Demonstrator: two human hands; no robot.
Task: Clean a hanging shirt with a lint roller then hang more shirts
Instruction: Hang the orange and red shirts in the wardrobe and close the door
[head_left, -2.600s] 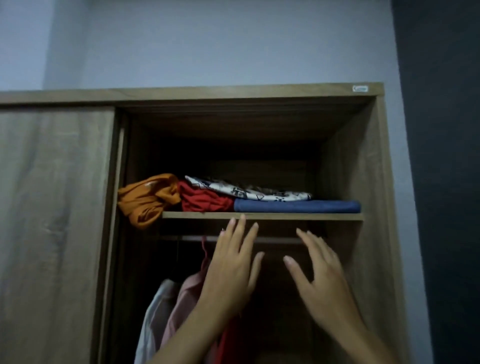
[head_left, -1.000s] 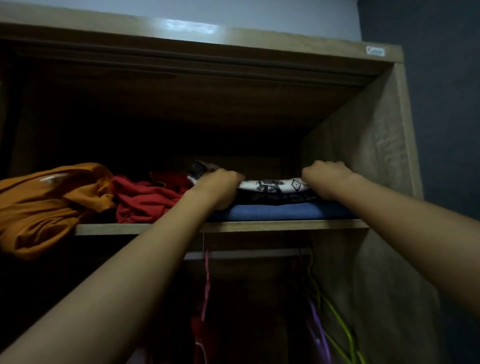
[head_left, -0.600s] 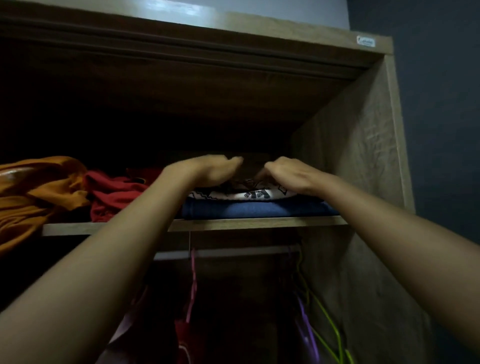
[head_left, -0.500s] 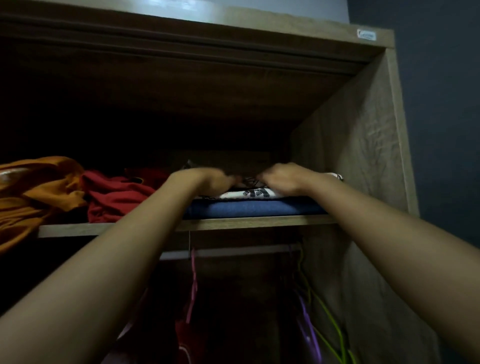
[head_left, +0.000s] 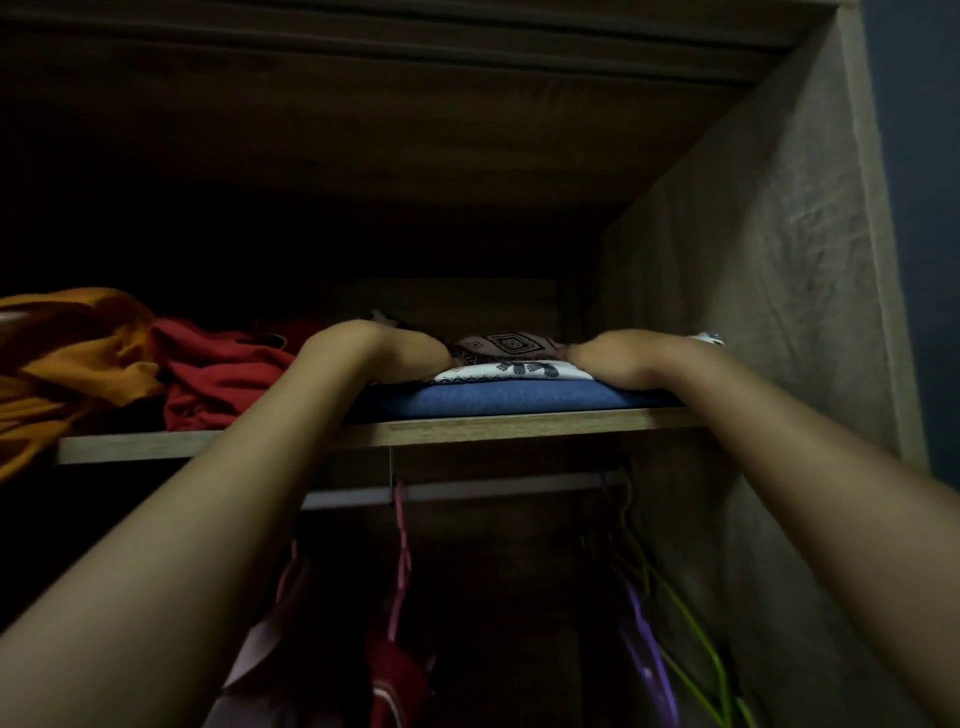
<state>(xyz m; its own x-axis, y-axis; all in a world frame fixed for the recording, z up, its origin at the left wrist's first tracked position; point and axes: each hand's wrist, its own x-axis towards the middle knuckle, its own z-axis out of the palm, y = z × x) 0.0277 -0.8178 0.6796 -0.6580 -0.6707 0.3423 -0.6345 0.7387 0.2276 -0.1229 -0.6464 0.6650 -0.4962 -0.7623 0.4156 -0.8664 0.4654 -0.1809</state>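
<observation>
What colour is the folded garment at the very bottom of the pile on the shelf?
Blue, a plain folded garment under the patterned one; the head view shows it.

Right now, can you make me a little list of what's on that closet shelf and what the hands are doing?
Shelf: wooden, inside the wardrobe, above the hanging rail
Left end: orange garment, crumpled, drooping over the shelf edge
Next to it: red garment, crumpled
Right side: folded blue garment at the bottom, patterned white shirt on top
Left hand: on the patterned shirt; fingers hidden, grip unclear
Right hand: on the shirt's other end; grip unclear
Below: pink hanger, green hanger
</observation>
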